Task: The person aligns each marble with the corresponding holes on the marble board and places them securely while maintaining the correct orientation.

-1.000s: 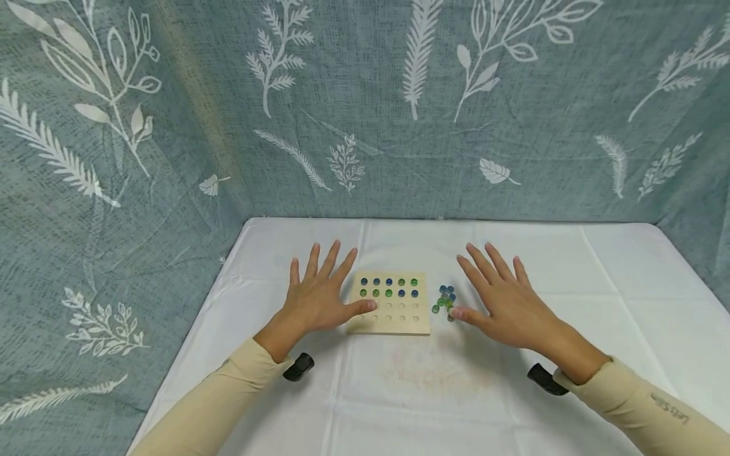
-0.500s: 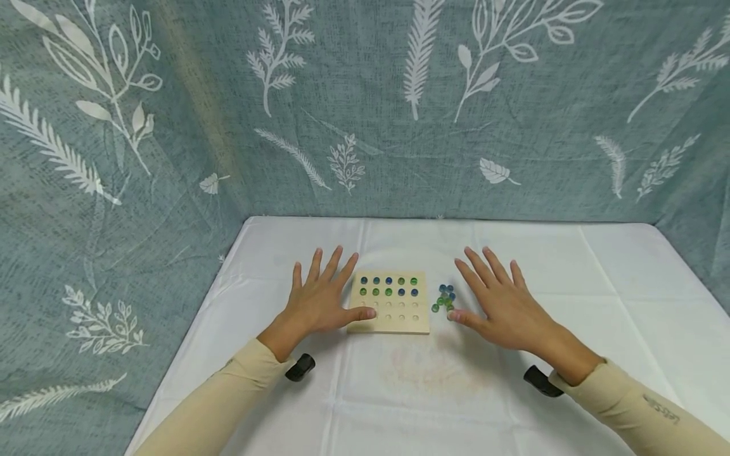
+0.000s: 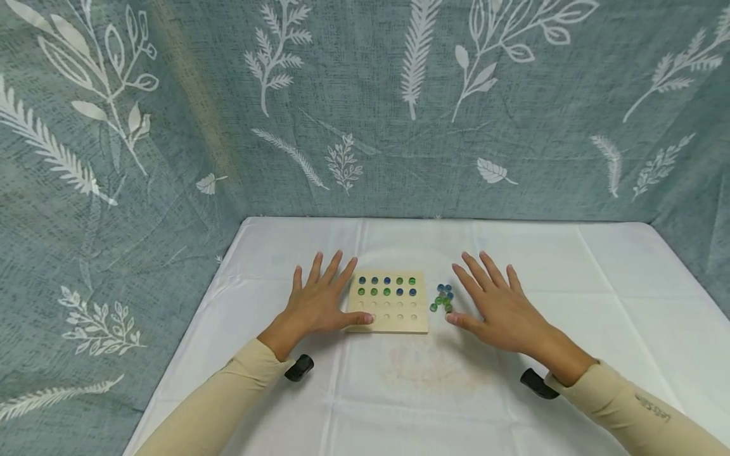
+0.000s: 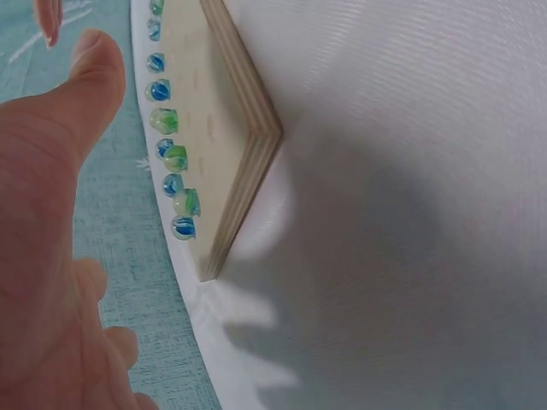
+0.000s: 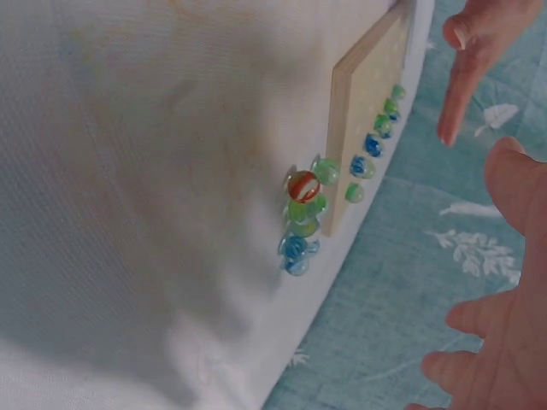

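We kept our left hand [image 3: 317,306] flat and released on the table [image 3: 513,392], thumb touching the wooden board [image 3: 388,320]; the loose marbles [image 3: 441,298] lay just right of it, nearest our right hand [image 3: 497,309], also spread, grasping nothing.

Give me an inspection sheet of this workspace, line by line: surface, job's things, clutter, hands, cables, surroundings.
Surface: table under a white cloth, creased, with a faint stain near the front.
Job's things: wooden board with marbles in its two far rows, near holes bare; loose marbles heaped to its right, one red.
Clutter: nothing seen.
Hands: left hand flat, thumb at the board's left edge; right hand flat beside the heap; neither holds anything.
Cables: nothing seen.
Surroundings: grey-blue leaf-print backdrop.
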A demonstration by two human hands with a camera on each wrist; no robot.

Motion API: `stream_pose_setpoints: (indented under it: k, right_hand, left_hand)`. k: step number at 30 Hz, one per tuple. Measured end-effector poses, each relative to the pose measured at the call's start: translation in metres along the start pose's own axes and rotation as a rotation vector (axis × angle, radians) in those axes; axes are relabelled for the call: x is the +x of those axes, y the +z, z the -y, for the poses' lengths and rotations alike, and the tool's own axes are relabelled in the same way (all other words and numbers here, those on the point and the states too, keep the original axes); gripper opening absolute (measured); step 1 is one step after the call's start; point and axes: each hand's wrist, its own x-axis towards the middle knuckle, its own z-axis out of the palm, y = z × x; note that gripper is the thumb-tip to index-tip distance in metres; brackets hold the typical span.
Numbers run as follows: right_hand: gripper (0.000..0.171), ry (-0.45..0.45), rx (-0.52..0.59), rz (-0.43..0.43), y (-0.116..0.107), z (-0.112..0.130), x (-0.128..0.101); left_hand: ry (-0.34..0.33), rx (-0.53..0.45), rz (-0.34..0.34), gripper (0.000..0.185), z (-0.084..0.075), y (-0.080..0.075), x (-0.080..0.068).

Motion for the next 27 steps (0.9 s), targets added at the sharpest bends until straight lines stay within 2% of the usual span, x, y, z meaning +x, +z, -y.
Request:
stream_pose_setpoints:
  k: [17,27]
  right_hand:
    - [0.09,0.013,0.017,0.012,0.011,0.001,0.001]
    - [0.09,0.012,0.026,0.019,0.015,0.0,0.002]
  left_hand:
    - [0.001,-0.037,0.032,0.121,0.009,0.008,0.004]
    - [-0.005,-0.067,0.104,0.122,0.013,0.009,0.007]
